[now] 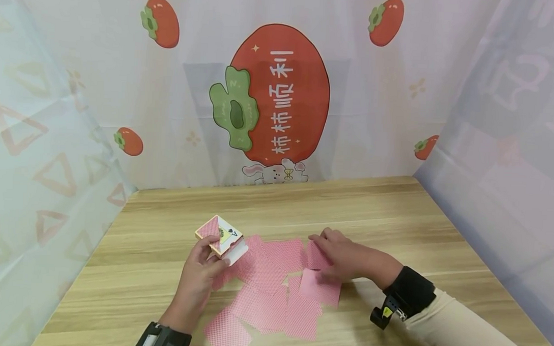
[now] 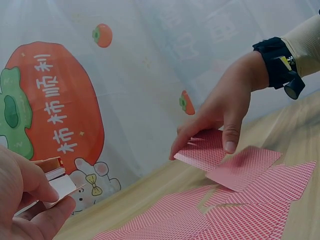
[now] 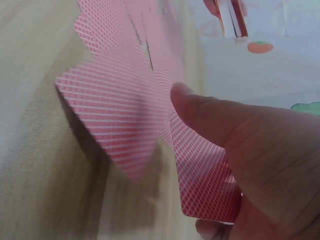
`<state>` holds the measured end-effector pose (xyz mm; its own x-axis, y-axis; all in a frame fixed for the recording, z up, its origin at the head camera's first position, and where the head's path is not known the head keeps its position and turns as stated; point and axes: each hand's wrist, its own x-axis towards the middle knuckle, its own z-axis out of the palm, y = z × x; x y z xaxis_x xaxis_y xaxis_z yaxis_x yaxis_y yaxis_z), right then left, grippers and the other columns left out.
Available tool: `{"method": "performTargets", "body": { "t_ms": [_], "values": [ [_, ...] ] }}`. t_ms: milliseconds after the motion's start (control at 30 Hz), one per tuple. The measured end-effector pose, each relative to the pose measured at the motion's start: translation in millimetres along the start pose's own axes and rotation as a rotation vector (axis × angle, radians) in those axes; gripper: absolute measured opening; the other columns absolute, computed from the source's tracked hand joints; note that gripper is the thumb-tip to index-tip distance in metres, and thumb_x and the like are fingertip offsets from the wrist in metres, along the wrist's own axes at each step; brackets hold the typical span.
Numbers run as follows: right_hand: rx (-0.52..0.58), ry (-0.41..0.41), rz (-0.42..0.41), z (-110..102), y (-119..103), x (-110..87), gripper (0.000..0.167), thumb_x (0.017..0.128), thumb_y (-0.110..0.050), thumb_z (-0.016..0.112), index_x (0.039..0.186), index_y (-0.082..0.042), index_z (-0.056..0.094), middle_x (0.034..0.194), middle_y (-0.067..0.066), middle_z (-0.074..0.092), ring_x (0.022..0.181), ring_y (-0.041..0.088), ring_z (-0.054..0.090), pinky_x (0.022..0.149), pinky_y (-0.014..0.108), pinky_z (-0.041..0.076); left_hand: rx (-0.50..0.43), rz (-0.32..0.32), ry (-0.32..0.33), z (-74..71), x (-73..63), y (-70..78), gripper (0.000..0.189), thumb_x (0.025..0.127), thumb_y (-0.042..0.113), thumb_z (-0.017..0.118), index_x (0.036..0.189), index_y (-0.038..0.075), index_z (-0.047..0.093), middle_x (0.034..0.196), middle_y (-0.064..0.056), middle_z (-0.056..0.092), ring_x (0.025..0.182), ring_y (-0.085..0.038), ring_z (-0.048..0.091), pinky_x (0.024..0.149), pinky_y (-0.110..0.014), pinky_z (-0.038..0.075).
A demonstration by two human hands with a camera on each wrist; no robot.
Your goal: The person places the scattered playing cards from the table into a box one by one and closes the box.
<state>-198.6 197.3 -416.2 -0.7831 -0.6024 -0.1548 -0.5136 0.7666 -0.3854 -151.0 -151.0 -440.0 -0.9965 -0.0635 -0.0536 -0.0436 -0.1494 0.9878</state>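
Note:
My left hand (image 1: 194, 279) grips a playing-card box (image 1: 211, 230), red-and-white with an ace of spades print. Its white flap (image 1: 238, 252) hangs open toward the right, and cards show inside in the right wrist view. On the right, my right hand (image 1: 354, 258) holds a pink-backed playing card (image 3: 205, 175) between thumb and fingers; whether several are stacked there I cannot tell. Just below the thumb, another card (image 2: 245, 167) is tilted and blurred, one end raised above the table. More face-down cards (image 1: 266, 264) lie spread and overlapping between the hands.
The wood-grain table (image 1: 136, 260) runs back to a white curtain (image 1: 178, 103) with persimmon prints. Curtains also stand at the left and right sides. A single card (image 1: 227, 331) lies at the near edge of the spread.

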Motion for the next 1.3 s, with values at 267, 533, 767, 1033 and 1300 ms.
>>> {"method": "performTargets", "body": {
  "t_ms": [267, 533, 767, 1033, 1300],
  "values": [
    [0.021, 0.041, 0.018, -7, -1, 1.8, 0.084, 0.087, -0.035, 0.081, 0.153, -0.006, 0.039, 0.115, -0.001, 0.042, 0.101, 0.015, 0.039, 0.077, 0.028, 0.045, 0.006, 0.004, -0.003, 0.6, 0.4, -0.3, 0.062, 0.084, -0.019, 0.059, 0.138, 0.004, 0.039, 0.148, -0.014, 0.039, 0.123, -0.022, 0.052, 0.087, -0.023, 0.054],
    [-0.027, 0.098, -0.013, -14, -14, 3.0, 0.083, 0.088, -0.047, 0.076, 0.152, -0.006, 0.041, 0.124, 0.003, 0.056, 0.107, 0.018, 0.050, 0.087, 0.037, 0.050, 0.011, 0.017, -0.010, 1.4, 0.4, -1.1, 0.062, 0.083, -0.020, 0.058, 0.137, 0.004, 0.040, 0.146, -0.014, 0.040, 0.118, -0.017, 0.055, 0.087, -0.022, 0.054],
    [0.023, 0.148, -0.061, -21, -37, 7.9, 0.065, 0.085, -0.034, 0.081, 0.140, -0.013, 0.053, 0.121, -0.003, 0.062, 0.104, 0.017, 0.051, 0.081, 0.033, 0.052, -0.003, -0.001, -0.013, 1.3, 0.6, -2.9, 0.062, 0.084, -0.021, 0.056, 0.137, 0.005, 0.039, 0.148, -0.013, 0.039, 0.124, -0.022, 0.053, 0.089, -0.023, 0.054],
    [-0.029, 0.207, -0.149, -21, -59, 14.9, 0.046, 0.087, -0.034, 0.080, 0.127, -0.017, 0.065, 0.128, -0.002, 0.063, 0.118, 0.018, 0.058, 0.096, 0.040, 0.053, -0.008, -0.020, -0.025, 3.4, 0.1, -2.2, 0.064, 0.084, -0.020, 0.056, 0.139, 0.006, 0.038, 0.150, -0.014, 0.037, 0.131, -0.028, 0.046, 0.089, -0.024, 0.054],
    [-0.035, 0.243, -0.197, -16, -74, 24.9, 0.038, 0.088, -0.039, 0.079, 0.119, -0.021, 0.069, 0.122, -0.010, 0.067, 0.107, 0.014, 0.059, 0.089, 0.034, 0.052, -0.017, -0.035, -0.028, 5.5, -2.1, -1.6, 0.064, 0.085, -0.019, 0.056, 0.140, 0.007, 0.037, 0.151, -0.014, 0.035, 0.133, -0.030, 0.045, 0.089, -0.024, 0.055]
  ]
}}
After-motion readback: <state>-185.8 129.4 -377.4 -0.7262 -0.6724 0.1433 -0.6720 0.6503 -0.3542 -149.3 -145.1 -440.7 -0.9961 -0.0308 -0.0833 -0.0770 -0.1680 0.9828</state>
